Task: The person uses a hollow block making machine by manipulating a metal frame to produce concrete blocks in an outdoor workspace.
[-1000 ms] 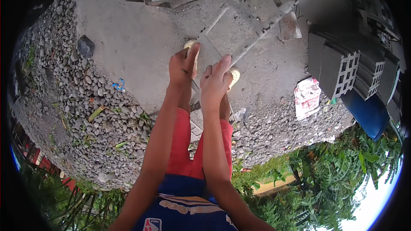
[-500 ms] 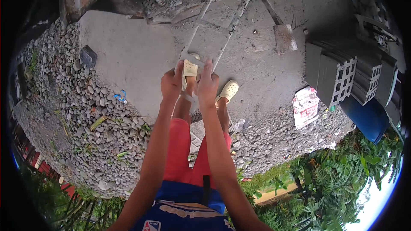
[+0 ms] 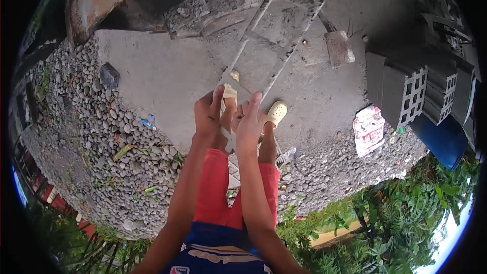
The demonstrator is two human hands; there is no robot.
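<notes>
A long, ladder-like grey frame (image 3: 290, 52), crusted with what looks like cement, stretches away from me with two side rails and crosspieces. My left hand (image 3: 208, 115) is closed around the near end of its left rail, thumb on top. My right hand (image 3: 248, 126) grips the near end on the right, its thumb pointing forward along the rail. The far end overlaps a cement-crusted metal structure (image 3: 205, 12); whether they touch I cannot tell. Beneath the frame are my feet in pale yellow clogs (image 3: 277, 112).
Grey hollow blocks (image 3: 390, 89) stand stacked at the right, beside a blue container (image 3: 440, 139). A flattened printed sack (image 3: 369, 131) lies near them. A flat-bladed tool (image 3: 339, 48) rests on the concrete slab (image 3: 147, 71). Loose gravel (image 3: 127, 157) covers the left; a dark block (image 3: 109, 75) sits there.
Both hands have drawn slightly closer to my body with the frame. Its far end has swung to the right. The whole view has shifted a little downward.
</notes>
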